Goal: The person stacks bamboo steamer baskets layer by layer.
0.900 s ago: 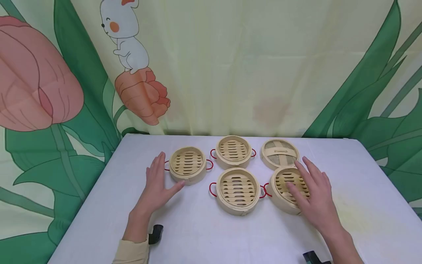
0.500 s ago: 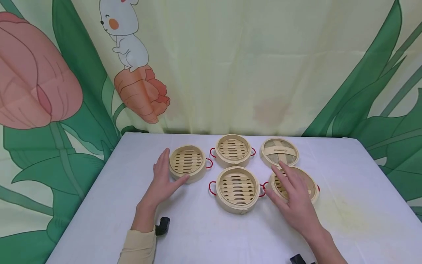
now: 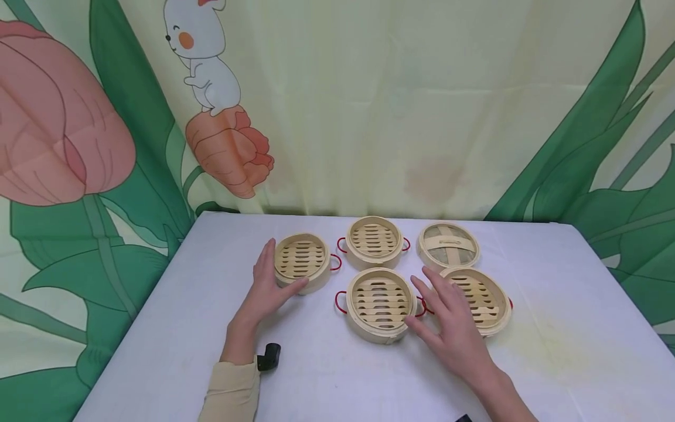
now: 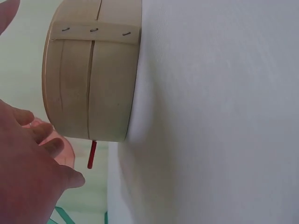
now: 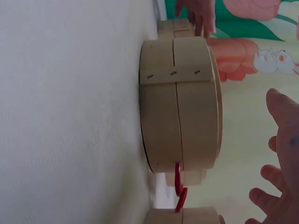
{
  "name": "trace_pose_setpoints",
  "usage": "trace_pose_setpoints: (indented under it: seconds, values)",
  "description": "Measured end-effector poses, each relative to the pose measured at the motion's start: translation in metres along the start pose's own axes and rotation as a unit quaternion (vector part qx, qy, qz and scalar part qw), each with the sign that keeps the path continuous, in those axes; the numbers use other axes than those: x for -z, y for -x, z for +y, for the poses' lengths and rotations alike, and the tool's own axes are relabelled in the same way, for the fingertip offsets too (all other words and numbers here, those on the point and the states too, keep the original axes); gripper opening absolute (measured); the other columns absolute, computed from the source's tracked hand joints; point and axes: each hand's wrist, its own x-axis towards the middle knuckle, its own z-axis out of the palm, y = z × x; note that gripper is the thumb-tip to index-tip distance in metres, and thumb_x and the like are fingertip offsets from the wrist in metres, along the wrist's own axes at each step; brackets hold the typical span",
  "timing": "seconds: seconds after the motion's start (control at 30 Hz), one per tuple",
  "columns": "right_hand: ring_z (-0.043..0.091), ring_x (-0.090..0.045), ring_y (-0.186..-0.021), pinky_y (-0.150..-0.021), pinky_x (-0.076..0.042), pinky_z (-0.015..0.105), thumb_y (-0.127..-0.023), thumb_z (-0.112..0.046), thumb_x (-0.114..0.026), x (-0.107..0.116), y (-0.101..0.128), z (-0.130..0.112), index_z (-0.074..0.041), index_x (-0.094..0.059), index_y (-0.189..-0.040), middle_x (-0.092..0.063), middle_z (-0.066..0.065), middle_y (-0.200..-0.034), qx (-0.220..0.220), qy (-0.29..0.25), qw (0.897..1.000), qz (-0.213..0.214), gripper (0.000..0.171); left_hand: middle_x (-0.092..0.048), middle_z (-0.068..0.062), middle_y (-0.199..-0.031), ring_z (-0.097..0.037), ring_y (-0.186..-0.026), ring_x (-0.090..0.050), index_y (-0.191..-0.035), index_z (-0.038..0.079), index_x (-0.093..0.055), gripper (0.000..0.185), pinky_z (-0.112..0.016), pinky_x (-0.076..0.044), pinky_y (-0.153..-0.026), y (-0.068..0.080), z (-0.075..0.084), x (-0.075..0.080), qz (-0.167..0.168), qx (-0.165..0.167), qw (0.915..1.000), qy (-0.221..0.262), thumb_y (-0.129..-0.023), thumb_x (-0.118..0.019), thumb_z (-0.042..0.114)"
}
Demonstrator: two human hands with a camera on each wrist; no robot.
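Right hand (image 3: pixel 452 325): fingers spread, holding nothing; held above rim level, apart from the bamboo. Front-centre steamer (image 3: pixel 382 305): directly to its left, the thumb tip overlapping the near right rim in the head view; the right wrist view shows a gap. Body round, no long axis; only its red loops give a line, running left to right. Nearer hand: the right.

Left hand (image 3: pixel 266 293): fingers extended, thumb out, gripping nothing. Left steamer (image 3: pixel 302 262): just beyond, between fingers and thumb as seen from above; contact cannot be told. One loop shows on its right.

Front-right steamer (image 3: pixel 484 299): beneath and beyond the right hand, partly hidden. Its left handle (image 5: pixel 181 199) appears to meet the right handle (image 5: pixel 178 179) of the front-centre piece, a likely snag.

Rear steamer (image 3: pixel 374 241): behind the front-centre one, close.

Lid (image 3: pixel 449 246): woven, strapped, lying behind the front-right steamer, very near; touching or not, unclear.

Worktop (image 3: pixel 337 381): white cloth, bearing all five pieces.

Backdrop (image 3: pixel 337 117): printed curtain beyond the far edge.
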Motion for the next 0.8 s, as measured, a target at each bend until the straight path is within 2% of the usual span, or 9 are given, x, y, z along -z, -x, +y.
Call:
trace_pose_setpoints:
  seconds: [0.33, 0.57, 0.8]
  values:
    - [0.043, -0.043, -0.132, -0.116, -0.019, 0.034, -0.099, -0.06, -0.052, -0.012, 0.005, -0.002, -0.005, -0.058, -0.141, -0.045, 0.02, -0.15, 0.025, -0.006, 1.0, -0.003, 0.069, -0.003, -0.015, -0.167, -0.034, -0.151, -0.003, -0.162, 0.008, -0.002, 0.117, -0.058, -0.016, -0.117, -0.007, -0.004, -0.005, 0.007, 0.011, 0.9998, 0.017, -0.083, -0.082, 0.04]
    - [0.038, -0.043, -0.132, -0.115, -0.016, 0.026, -0.097, -0.061, -0.054, -0.012, 0.009, -0.005, -0.01, -0.056, -0.144, -0.043, 0.015, -0.152, 0.008, -0.003, 0.999, -0.035, 0.07, -0.002, -0.014, -0.167, -0.031, -0.152, -0.003, -0.162, 0.01, -0.002, 0.12, -0.056, -0.017, -0.117, -0.008, -0.008, -0.006, 0.001, 0.016, 0.9994, 0.03, -0.08, -0.085, 0.039]
    - [0.036, -0.047, -0.13, -0.114, -0.016, 0.019, -0.094, -0.056, -0.064, -0.015, 0.01, -0.007, -0.011, -0.058, -0.142, -0.047, 0.015, -0.149, 0.015, -0.001, 0.999, -0.044, 0.066, -0.002, -0.015, -0.167, -0.031, -0.152, -0.004, -0.162, 0.007, -0.001, 0.124, -0.053, -0.015, -0.119, -0.007, -0.014, -0.003, -0.009, 0.008, 0.9994, 0.032, -0.078, -0.088, 0.035]
